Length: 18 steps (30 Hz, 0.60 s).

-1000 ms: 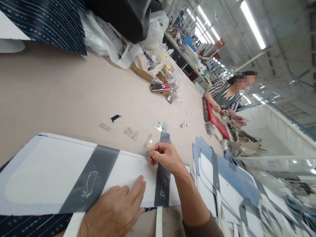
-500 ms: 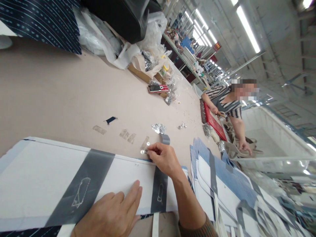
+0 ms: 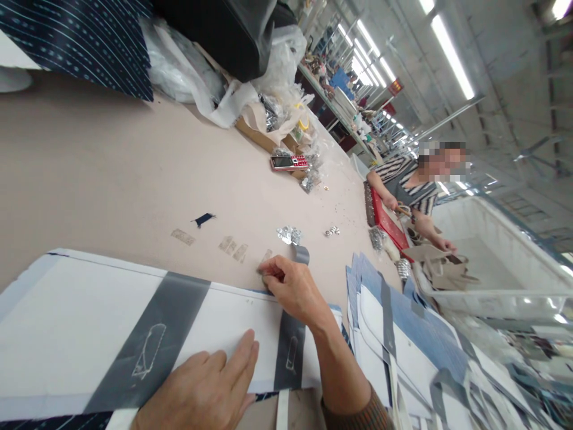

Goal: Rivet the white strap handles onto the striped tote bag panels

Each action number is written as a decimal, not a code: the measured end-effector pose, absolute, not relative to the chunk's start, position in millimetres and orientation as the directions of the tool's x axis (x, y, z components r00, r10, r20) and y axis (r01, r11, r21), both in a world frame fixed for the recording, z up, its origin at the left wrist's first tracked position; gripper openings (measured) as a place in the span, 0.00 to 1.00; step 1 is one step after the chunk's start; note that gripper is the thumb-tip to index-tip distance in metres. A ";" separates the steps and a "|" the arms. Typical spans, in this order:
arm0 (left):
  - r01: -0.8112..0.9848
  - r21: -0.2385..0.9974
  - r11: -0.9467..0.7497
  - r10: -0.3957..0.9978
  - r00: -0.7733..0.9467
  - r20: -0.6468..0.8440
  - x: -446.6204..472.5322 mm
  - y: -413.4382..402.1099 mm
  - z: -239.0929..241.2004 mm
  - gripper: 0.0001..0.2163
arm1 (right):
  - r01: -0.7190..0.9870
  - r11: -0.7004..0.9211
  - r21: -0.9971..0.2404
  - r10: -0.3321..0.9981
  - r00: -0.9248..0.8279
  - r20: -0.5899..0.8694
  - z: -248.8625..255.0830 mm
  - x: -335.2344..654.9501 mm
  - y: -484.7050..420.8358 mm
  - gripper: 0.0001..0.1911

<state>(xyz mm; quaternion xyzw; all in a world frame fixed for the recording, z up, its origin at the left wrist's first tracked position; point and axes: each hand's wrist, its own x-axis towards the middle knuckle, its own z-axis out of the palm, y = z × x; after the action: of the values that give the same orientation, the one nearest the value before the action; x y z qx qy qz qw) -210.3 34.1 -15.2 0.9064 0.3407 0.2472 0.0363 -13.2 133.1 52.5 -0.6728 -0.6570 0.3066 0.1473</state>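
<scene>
My left hand (image 3: 208, 382) lies flat on a long white fabric panel (image 3: 107, 310), fingers stretched out. Two grey strips (image 3: 150, 334) with white stitched outlines cross the panel. Just past its far edge, my right hand (image 3: 289, 286) is closed in a pinch at the tabletop. Its fingertips are slightly blurred, and whatever is between them is hidden. A grey strap end (image 3: 301, 254) sticks out beyond the right hand. Behind it lies a small pile of flat silver metal washers (image 3: 289, 235).
A few small metal pieces (image 3: 332, 231), a dark fabric scrap (image 3: 205, 220) and a red phone (image 3: 289, 162) lie on the table (image 3: 111, 167). Plastic bags (image 3: 282, 60) are behind. Stacked blue-white panels (image 3: 394, 310) lie right. A co-worker (image 3: 405, 179) works beside a white bin (image 3: 487, 239).
My right hand has shifted slightly left, and the two small silver discs by its fingertips no longer show. My left hand stays put. The co-worker's hands have moved a little.
</scene>
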 end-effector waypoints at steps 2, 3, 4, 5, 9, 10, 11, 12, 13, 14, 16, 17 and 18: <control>0.591 0.242 -0.770 0.630 0.641 0.439 -210.8 34.8 -13.3 0.22 | 0.662 -0.176 -0.729 0.971 -0.004 -0.238 51.1 -11.1 127.9 0.09; 0.587 0.246 -0.771 0.629 0.643 0.437 -211.1 35.0 -12.0 0.22 | 0.588 -0.215 -0.780 0.967 0.013 -0.256 50.1 -10.6 124.2 0.08; 0.588 0.249 -0.770 0.632 0.645 0.430 -211.4 35.1 -10.5 0.22 | 0.528 -0.242 -0.814 0.962 0.021 -0.272 49.3 -10.9 120.0 0.08; 0.587 0.251 -0.770 0.633 0.650 0.421 -211.5 35.1 -9.1 0.21 | 0.492 -0.256 -0.832 0.959 0.018 -0.285 48.6 -11.9 115.6 0.09; 0.590 0.241 -0.770 0.633 0.661 0.403 -210.9 35.7 -4.8 0.19 | 0.536 -0.228 -0.813 0.958 -0.023 -0.284 47.9 -21.6 102.3 0.08; 0.588 0.241 -0.772 0.631 0.669 0.393 -210.7 35.9 -4.2 0.18 | 0.556 -0.223 -0.800 0.959 -0.022 -0.282 48.0 -24.4 101.0 0.08; 0.585 0.241 -0.775 0.629 0.675 0.386 -210.5 36.0 -3.7 0.18 | 0.571 -0.222 -0.790 0.959 -0.017 -0.282 48.2 -26.8 100.5 0.08; 0.585 0.241 -0.774 0.630 0.681 0.373 -210.5 35.9 -3.2 0.17 | 0.580 -0.225 -0.782 0.959 -0.009 -0.283 48.5 -29.0 100.5 0.07; 0.585 0.240 -0.774 0.631 0.686 0.363 -210.6 35.7 -2.9 0.17 | 0.586 -0.232 -0.776 0.958 -0.001 -0.287 49.0 -30.9 101.0 0.07; 0.588 0.239 -0.773 0.633 0.690 0.351 -210.7 35.3 -2.7 0.17 | 0.593 -0.238 -0.770 0.957 0.006 -0.291 49.8 -32.6 101.6 0.07; 0.590 0.233 -0.773 0.633 0.697 0.337 -211.0 34.3 -2.3 0.17 | 0.619 -0.245 -0.747 0.954 0.015 -0.300 52.4 -35.6 103.0 0.07; 0.590 0.232 -0.774 0.633 0.698 0.336 -211.1 34.0 -2.2 0.17 | 0.640 -0.242 -0.729 0.953 0.017 -0.302 54.3 -37.2 103.7 0.07; 0.588 0.232 -0.775 0.631 0.700 0.334 -211.1 34.0 -2.0 0.17 | 0.666 -0.234 -0.708 0.954 0.016 -0.300 56.4 -38.8 104.4 0.08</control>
<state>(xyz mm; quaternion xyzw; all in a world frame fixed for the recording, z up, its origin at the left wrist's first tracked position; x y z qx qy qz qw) -211.1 34.0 -2.0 0.9203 0.3313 0.2007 0.0536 -38.8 104.4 56.4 -0.6872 -0.5894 0.3803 0.1890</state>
